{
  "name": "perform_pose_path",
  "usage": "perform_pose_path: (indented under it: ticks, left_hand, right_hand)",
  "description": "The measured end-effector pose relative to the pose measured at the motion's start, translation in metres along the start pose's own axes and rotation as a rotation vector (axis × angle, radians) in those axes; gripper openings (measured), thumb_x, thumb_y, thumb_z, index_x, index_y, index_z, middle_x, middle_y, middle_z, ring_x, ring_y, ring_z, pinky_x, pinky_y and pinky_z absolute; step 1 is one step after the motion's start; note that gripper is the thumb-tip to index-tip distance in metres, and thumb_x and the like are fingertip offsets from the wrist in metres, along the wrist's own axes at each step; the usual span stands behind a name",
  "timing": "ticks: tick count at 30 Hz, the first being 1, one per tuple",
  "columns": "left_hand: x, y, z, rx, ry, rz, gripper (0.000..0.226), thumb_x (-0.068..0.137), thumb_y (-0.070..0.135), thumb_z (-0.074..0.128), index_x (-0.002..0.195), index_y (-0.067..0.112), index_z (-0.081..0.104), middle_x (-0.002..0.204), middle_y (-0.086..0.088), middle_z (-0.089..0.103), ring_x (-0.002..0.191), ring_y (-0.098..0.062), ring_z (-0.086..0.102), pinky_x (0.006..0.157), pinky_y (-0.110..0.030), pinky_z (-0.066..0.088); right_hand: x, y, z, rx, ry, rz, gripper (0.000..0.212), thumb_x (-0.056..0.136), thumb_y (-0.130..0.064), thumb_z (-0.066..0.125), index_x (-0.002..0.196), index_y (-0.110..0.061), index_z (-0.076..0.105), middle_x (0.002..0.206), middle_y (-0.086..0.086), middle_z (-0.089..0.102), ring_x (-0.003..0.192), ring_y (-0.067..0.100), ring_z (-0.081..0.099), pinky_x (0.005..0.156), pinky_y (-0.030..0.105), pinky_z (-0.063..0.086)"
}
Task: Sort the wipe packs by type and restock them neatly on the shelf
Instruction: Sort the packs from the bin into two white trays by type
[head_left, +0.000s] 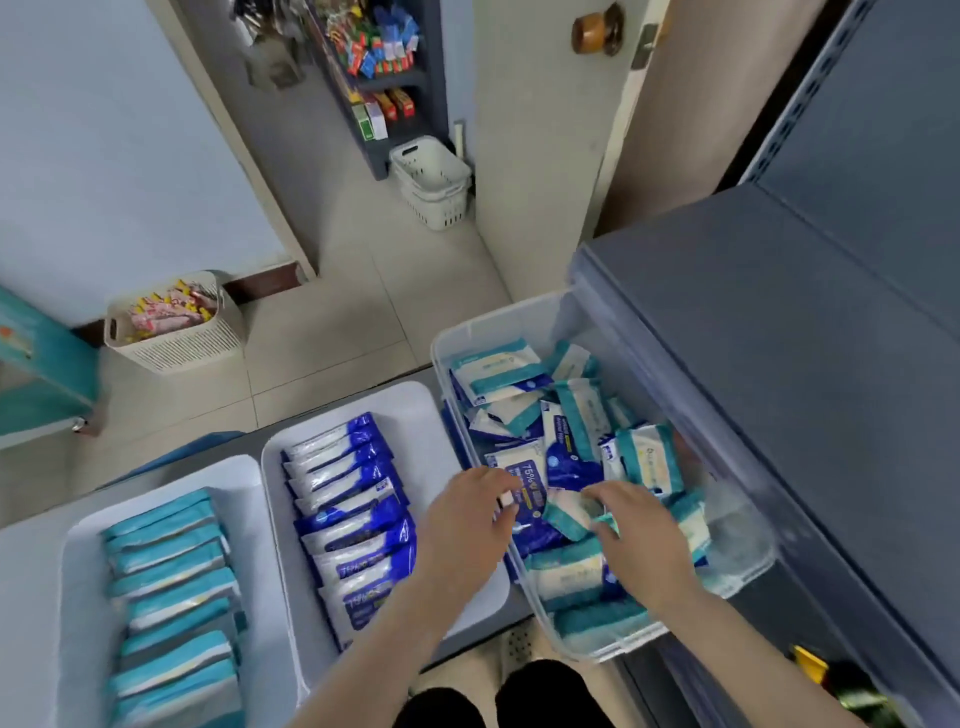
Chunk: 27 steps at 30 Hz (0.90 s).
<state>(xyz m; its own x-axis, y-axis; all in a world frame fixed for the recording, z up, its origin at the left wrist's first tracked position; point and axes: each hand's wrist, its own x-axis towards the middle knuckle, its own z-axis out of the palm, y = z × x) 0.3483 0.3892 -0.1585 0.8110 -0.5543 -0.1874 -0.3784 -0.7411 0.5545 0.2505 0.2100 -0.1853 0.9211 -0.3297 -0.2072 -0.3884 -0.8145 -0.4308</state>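
Clear bin (498, 315) of mixed wipe packs (576, 415), right hand (644, 540) gripping teal pack (569, 514), left hand (467, 525) over blue pack (532, 499) (grip cannot be told), two white trays (415, 410) of sorted rows.

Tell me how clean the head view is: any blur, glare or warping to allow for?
Head view: wide-angle warping splays the door frame and grey shelf outward; light is even, no hard shadows, mild sheen on the clear bin. Head view: print is soft, only "75%" on one blue pack reads, and the teal packs in the left tray smear toward the corner.
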Motion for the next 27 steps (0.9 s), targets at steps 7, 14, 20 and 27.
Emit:
perform_pose_path:
  ticks: [7,14,20,27]
  left_hand:
    - [0.03,0.052,0.072,0.364,-0.455,0.078,0.033,0.093,0.012,0.051,0.126,0.017,0.053,0.12,-0.007,0.06,0.11,-0.029,0.058,0.085,-0.041,0.049]
    - [0.024,0.062,0.099,0.571,-0.609,0.051,0.038,0.088,-0.002,0.053,0.125,0.004,0.048,0.118,-0.013,0.061,0.109,-0.032,0.059,0.079,-0.038,0.047]
    - [0.022,0.052,0.064,0.177,-0.346,-0.045,0.019,0.087,0.017,0.053,0.103,0.012,0.061,0.099,-0.004,0.062,0.09,-0.02,0.061,0.075,-0.031,0.053]
    - [0.021,0.025,-0.012,-0.617,-0.115,-0.353,0.011,0.094,0.02,0.052,0.101,0.011,0.056,0.094,-0.008,0.064,0.088,-0.03,0.06,0.077,-0.041,0.051]
  right_hand:
    - [0.008,0.05,-0.007,-0.283,-0.215,0.099,0.049,0.08,-0.01,0.064,0.123,-0.029,0.047,0.124,-0.006,0.046,0.113,0.015,0.049,0.084,0.026,0.043]
    - [0.005,0.054,-0.007,-0.174,-0.252,0.14,0.021,0.083,-0.014,0.055,0.095,-0.031,0.054,0.11,-0.007,0.057,0.096,0.016,0.058,0.065,0.026,0.04]
    - [0.004,0.031,-0.055,0.273,-0.017,0.223,0.016,0.082,-0.026,0.07,0.087,-0.035,0.059,0.088,-0.016,0.064,0.078,0.007,0.06,0.068,0.023,0.047]
    - [0.018,-0.008,-0.072,0.846,0.028,0.322,0.015,0.079,-0.007,0.074,0.083,-0.02,0.067,0.084,-0.003,0.07,0.068,0.007,0.065,0.057,0.022,0.051]
